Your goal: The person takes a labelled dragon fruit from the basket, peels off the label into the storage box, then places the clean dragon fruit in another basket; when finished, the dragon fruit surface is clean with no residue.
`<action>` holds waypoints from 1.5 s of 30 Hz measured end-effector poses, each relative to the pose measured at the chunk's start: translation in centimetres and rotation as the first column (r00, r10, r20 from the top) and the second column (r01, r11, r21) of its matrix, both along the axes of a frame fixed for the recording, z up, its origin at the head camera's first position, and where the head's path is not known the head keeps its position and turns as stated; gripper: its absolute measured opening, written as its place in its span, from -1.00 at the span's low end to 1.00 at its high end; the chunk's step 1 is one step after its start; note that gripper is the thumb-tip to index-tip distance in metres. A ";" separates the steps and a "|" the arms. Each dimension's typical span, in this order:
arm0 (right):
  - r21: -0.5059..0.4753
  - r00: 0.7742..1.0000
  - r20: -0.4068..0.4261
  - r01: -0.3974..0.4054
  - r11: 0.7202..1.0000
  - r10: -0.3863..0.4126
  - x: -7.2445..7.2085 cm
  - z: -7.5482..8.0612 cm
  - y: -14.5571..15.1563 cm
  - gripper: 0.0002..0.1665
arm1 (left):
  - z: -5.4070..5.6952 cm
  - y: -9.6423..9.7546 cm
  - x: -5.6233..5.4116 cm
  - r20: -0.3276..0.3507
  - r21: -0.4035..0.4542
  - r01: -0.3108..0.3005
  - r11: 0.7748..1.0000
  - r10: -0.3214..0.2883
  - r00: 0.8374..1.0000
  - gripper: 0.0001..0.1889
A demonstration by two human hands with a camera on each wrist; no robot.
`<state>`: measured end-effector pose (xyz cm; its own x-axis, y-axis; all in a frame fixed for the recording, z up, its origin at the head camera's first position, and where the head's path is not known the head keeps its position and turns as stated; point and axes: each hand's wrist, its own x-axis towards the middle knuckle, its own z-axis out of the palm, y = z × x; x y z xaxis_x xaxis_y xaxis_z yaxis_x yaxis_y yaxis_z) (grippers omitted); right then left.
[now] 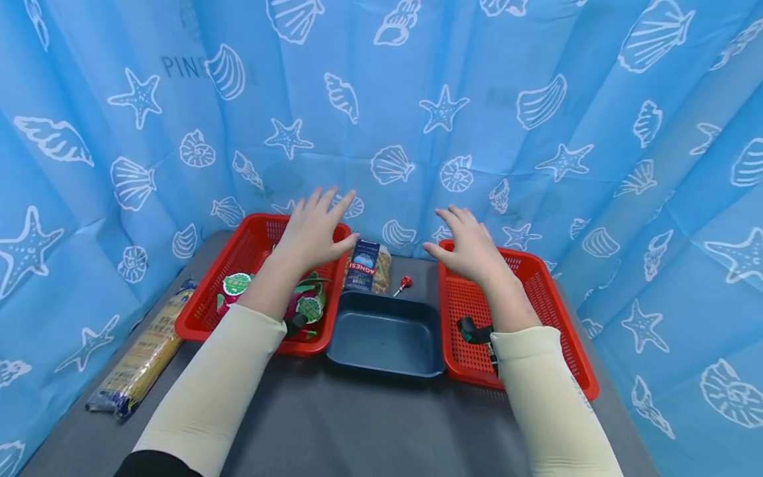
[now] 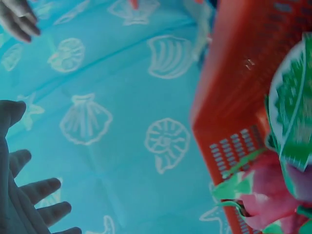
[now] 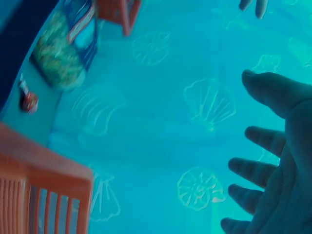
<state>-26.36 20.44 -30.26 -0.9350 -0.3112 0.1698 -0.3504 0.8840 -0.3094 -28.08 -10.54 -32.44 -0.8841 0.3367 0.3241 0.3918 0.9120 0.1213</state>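
My left hand (image 1: 312, 228) is raised above the back of the left red basket (image 1: 318, 346), fingers spread and holding nothing. Dragon fruits (image 2: 268, 195) with green-and-white labels lie in that basket, partly hidden by my left forearm in the head view. Over the back edge of the right red basket (image 1: 467, 361), my right hand (image 1: 467, 245) hovers with fingers extended and nothing in it. The wrist views also show both hands with fingers apart, against the curtain.
Between the baskets sits a dark blue-grey tray (image 1: 387, 338). Behind it are an Agnesi pasta bag (image 1: 362, 265) and a red lollipop (image 1: 405, 282). A long spaghetti pack (image 1: 143, 354) lies left of the left basket. A blue shell-patterned curtain (image 1: 381, 119) hangs around the table.
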 end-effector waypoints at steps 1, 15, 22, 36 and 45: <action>-0.012 1.000 0.004 -0.006 1.000 0.006 0.3 -0.1 -0.2 -0.08 | 0.0 -0.1 0.5 -0.011 0.017 0.005 1.000 -0.004 1.000 -0.07; -0.120 0.997 -0.008 -0.082 0.989 0.082 4.2 -2.4 -2.5 -0.06 | -3.6 -3.0 8.4 -0.147 0.341 0.033 0.939 0.019 0.989 -0.14; -0.157 0.995 -0.070 -0.086 0.984 0.076 5.5 -3.8 -2.7 -0.10 | -5.2 -4.5 11.7 -0.268 0.461 0.085 0.883 0.047 0.962 -0.14; -0.245 0.987 -0.097 -0.147 0.958 0.127 7.4 -6.9 -4.2 -0.19 | -9.3 -8.7 16.4 -0.367 0.595 0.010 0.804 0.261 0.893 -0.34; -0.279 0.979 -0.082 -0.204 0.938 0.189 7.2 -8.5 -6.8 -0.28 | -13.7 -12.4 16.6 -0.323 0.706 -0.256 0.660 0.622 0.713 -0.53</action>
<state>-19.18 13.65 -38.76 -0.8474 -0.4195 0.3255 -0.5310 0.6737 -0.5140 -11.48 -22.90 -46.10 -0.5049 -0.4644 0.7276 0.1253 0.7946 0.5940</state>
